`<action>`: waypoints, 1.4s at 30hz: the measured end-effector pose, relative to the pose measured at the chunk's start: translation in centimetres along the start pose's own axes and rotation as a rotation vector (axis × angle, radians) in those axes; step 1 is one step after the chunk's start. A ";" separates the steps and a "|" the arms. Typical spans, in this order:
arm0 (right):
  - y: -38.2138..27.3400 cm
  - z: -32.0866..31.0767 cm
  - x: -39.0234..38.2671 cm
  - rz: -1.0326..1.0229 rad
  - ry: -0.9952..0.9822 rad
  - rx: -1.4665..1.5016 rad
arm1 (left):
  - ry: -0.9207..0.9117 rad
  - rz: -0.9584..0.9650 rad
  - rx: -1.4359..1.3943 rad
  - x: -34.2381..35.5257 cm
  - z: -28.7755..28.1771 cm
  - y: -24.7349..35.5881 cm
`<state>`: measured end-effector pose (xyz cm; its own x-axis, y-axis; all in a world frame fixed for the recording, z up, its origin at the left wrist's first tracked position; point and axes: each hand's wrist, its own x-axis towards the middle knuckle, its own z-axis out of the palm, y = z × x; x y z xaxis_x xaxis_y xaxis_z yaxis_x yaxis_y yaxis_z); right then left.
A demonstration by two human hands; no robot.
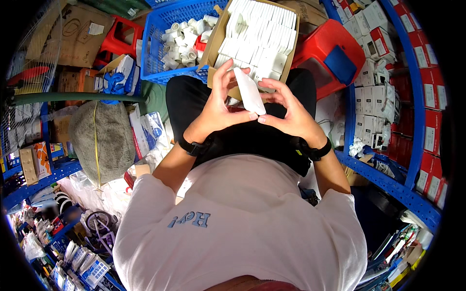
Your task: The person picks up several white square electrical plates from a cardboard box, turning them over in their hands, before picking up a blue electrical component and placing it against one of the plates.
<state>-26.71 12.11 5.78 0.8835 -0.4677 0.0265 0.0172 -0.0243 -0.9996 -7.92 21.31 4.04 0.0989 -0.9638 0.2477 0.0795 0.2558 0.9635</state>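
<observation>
A thin white plastic panel (249, 92), like a blank wall plate, is held tilted in front of my lap. My left hand (221, 104) grips it, thumb at the lower edge and fingers raised along its left side. On its other side, my right hand (290, 109) has its thumb at the bottom corner and curled fingers by the right edge. Just beyond both hands stands an open cardboard box (212, 53) tightly filled with rows of similar white plates (259, 29). Part of the panel's back is hidden from view.
Left of the box, a blue plastic basket (154, 43) holds white pipe fittings (187, 41). A red plastic stool (310, 48) stands right of it. Blue shelving (418, 97) with boxes lines the right side. A grey cloth-covered bundle (102, 140) sits at left.
</observation>
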 end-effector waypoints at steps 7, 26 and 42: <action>0.6 -0.1 -0.1 -0.022 0.032 -0.169 | -0.068 0.148 0.323 0.3 0.1 0.6; -3.9 -1.9 2.6 0.031 -0.190 -0.375 | -0.128 -0.002 0.293 -0.2 0.5 -1.6; 0.5 -9.3 18.3 0.160 0.056 -0.378 | 0.321 -0.292 -0.588 -0.3 -3.0 -8.5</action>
<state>-14.91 -4.69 5.87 0.8341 -0.5390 -0.1176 -0.3005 -0.2652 -0.9161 -5.62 19.66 -4.54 0.2709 -0.9524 -0.1395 0.6579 0.0774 0.7491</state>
